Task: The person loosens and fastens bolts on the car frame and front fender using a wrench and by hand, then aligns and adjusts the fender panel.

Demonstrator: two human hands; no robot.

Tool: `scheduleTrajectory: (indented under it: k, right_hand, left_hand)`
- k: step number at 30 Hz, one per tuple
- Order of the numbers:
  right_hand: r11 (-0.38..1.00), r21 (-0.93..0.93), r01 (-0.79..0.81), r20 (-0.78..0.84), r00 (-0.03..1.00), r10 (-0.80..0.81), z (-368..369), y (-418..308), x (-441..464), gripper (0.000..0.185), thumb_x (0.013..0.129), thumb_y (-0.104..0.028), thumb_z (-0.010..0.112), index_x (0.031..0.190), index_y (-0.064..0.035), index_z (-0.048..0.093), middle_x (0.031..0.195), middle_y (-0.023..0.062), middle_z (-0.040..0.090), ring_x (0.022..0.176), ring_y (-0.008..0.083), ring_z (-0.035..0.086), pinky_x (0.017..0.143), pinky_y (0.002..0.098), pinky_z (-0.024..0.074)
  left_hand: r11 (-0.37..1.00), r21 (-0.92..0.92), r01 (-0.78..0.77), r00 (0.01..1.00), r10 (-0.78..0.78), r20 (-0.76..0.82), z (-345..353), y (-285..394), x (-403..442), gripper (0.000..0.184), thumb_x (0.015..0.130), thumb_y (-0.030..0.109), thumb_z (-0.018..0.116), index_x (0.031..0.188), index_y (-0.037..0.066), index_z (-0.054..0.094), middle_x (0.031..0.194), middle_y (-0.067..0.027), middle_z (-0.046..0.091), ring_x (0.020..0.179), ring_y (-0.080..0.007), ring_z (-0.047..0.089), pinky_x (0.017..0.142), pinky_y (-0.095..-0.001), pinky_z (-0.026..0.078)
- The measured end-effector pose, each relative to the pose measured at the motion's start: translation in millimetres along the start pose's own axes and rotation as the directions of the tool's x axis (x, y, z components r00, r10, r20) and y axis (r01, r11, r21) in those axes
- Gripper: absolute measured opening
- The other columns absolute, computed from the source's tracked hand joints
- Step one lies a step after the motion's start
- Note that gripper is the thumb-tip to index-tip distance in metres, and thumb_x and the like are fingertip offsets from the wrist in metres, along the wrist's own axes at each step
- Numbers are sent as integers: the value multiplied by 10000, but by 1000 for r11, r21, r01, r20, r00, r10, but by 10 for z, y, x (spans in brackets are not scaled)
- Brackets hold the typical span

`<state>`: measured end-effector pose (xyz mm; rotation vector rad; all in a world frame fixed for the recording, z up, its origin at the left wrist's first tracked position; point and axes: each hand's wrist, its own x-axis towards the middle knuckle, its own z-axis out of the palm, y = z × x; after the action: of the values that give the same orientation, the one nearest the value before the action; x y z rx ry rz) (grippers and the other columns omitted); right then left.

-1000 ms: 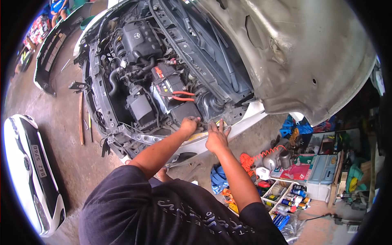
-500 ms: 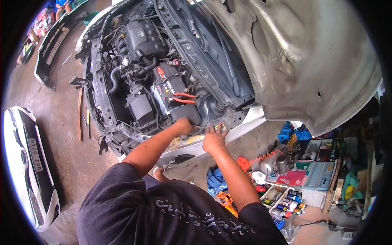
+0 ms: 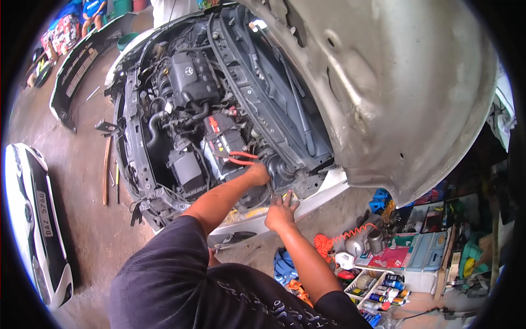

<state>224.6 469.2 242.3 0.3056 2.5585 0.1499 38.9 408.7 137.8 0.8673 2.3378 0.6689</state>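
Note:
My left hand [image 3: 258,174] is curled over the near side of the engine bay, just below the red-handled pliers [image 3: 241,158], which rest on the car battery [image 3: 223,134]. Its fingers point away from me, and what they hold, if anything, is hidden. My right hand [image 3: 280,213] lies on the fender edge [image 3: 315,194] with its fingers stretched out and apart. A black box cover [image 3: 253,196] sits partly under my left forearm. The air filter box [image 3: 186,169] is left of the battery.
The raised hood [image 3: 405,93] overhangs the right side. A removed bumper with a plate [image 3: 41,225] and another bumper [image 3: 74,74] lie on the floor at left. An orange coiled hose [image 3: 329,241] and a tray of bottles [image 3: 378,285] stand lower right. A person [image 3: 93,13] sits far back.
My left hand has moved up and right, from the black box cover to beside the pliers' handles. The right hand stays on the fender edge. The whole view has shifted slightly.

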Motion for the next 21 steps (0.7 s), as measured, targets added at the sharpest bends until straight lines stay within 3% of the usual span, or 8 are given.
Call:
scheduleTrajectory:
  k: [5,7,8,11,14,17,20,21]
  right_hand:
    - [999,2,-40,61,997,40,-50,-66,14,782,868,-214,642,1552,72,392,1689,211,260,1576,510,-26,1183,767,42]
    - [999,21,-32,61,998,31,-71,-50,-5,799,853,-202,643,1548,92,380,1687,232,248,1575,511,-17,1186,763,37]
    - [999,47,-20,61,998,18,-80,-60,-27,816,837,-190,644,1543,111,367,1685,252,236,1575,513,-8,1188,760,32]
    - [999,44,-1,26,1000,0,-47,-21,-66,784,874,-205,614,1557,91,368,1702,220,217,1580,498,-32,1190,758,21]
    - [999,46,-2,18,1000,1,2,-14,-73,799,870,-199,611,1564,95,347,1710,228,183,1585,483,-37,1199,744,9]
    - [995,97,1,-37,999,3,98,-6,-92,847,843,-178,616,1570,114,294,1714,229,161,1591,464,-27,1195,744,-20]
    - [989,150,-12,-36,999,17,243,-18,-50,841,846,-172,609,1566,119,286,1717,224,145,1600,426,-2,1198,741,-19]
    - [989,147,-6,-38,999,12,263,-33,-44,841,846,-172,609,1566,119,286,1717,224,145,1600,426,-2,1198,741,-19]
  left_hand:
    - [994,45,-98,992,101,-70,-218,608,208,377,850,293,685,1000,-42,775,1095,-264,738,1087,-393,713,946,-473,568]
    - [944,220,-247,967,224,123,-229,760,322,367,855,284,673,1010,-31,779,1083,-248,747,1078,-397,716,939,-476,575]
    - [942,225,-248,966,224,128,-220,749,307,367,855,284,673,1010,-31,779,1083,-248,747,1078,-397,716,939,-476,575]
    - [937,159,-310,950,311,17,-122,680,336,343,859,260,661,987,-35,782,1054,-242,753,1056,-403,722,923,-464,586]
    - [960,145,-238,971,233,51,-246,808,-33,334,850,259,671,968,-31,785,1005,-253,752,1013,-407,732,903,-467,594]
    - [976,27,-214,970,216,-114,-203,854,-394,295,845,236,680,932,-28,779,946,-280,741,961,-409,741,861,-481,602]
    - [965,14,-261,965,261,3,-338,985,-607,297,844,219,687,913,-58,766,947,-280,741,959,-407,742,860,-474,603]
    - [950,33,-311,949,312,-38,-299,1015,-628,310,834,232,704,921,-59,766,941,-278,742,950,-411,741,858,-477,601]
